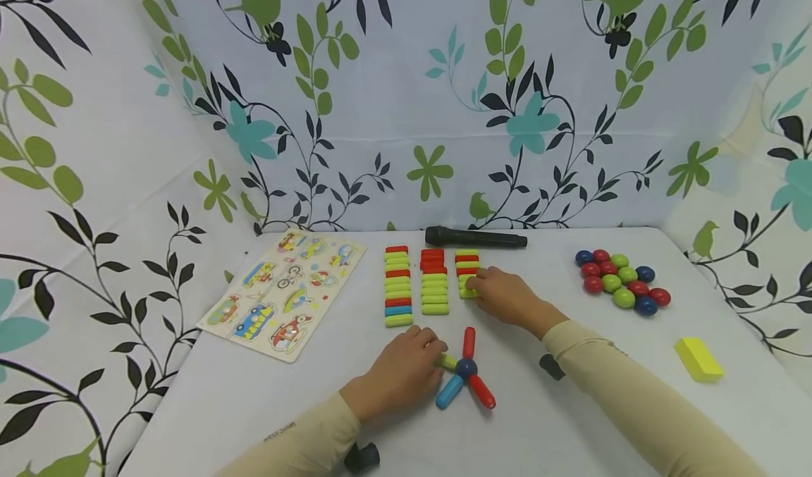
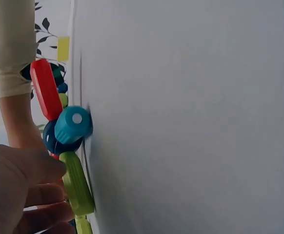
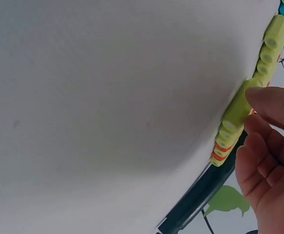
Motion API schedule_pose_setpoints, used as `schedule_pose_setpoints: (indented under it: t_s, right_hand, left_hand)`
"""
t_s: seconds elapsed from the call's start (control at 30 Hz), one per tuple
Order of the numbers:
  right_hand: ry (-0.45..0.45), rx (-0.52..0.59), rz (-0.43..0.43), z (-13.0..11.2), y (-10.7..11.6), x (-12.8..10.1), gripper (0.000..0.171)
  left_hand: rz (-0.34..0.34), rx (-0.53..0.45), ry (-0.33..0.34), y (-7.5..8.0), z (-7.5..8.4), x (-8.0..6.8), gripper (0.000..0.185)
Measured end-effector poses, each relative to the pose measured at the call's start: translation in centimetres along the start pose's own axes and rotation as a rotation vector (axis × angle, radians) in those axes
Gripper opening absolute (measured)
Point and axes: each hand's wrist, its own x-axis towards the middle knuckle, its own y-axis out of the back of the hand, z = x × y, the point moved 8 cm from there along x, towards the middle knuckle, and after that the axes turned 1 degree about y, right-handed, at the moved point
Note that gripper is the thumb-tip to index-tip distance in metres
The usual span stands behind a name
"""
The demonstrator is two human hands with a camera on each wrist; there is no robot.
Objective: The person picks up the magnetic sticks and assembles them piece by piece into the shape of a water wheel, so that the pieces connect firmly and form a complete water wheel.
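Note:
A small star of sticks lies near the table's front: a dark blue ball (image 1: pixel 466 369) joined to two red sticks (image 1: pixel 469 342), a blue stick (image 1: pixel 449 391) and a green stick (image 1: pixel 447 361). My left hand (image 1: pixel 434 354) grips that green stick (image 2: pixel 77 183) with curled fingers. Farther back, my right hand (image 1: pixel 476 285) pinches a light green stick (image 1: pixel 468 293) at the near end of the right-hand row of sticks (image 1: pixel 466 262). In the right wrist view the thumb (image 3: pixel 271 100) lies on this stick (image 3: pixel 238 108).
Two more rows of green, red and blue sticks (image 1: pixel 397 285) lie left of the right hand. A black cylinder (image 1: pixel 476 237) lies behind them. A picture puzzle board (image 1: pixel 285 290) is at the left. Coloured balls (image 1: pixel 622 285) and a yellow block (image 1: pixel 698 358) are at the right.

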Motion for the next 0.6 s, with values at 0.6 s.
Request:
schedule_pose_setpoints:
  t_s: [0.6]
  right_hand:
    - [-0.017, 0.124, -0.103, 0.8, -0.4, -1.4, 0.03]
  left_hand:
    - [-0.059, 0.014, -0.003, -0.3, -0.5, 1.2, 0.025]
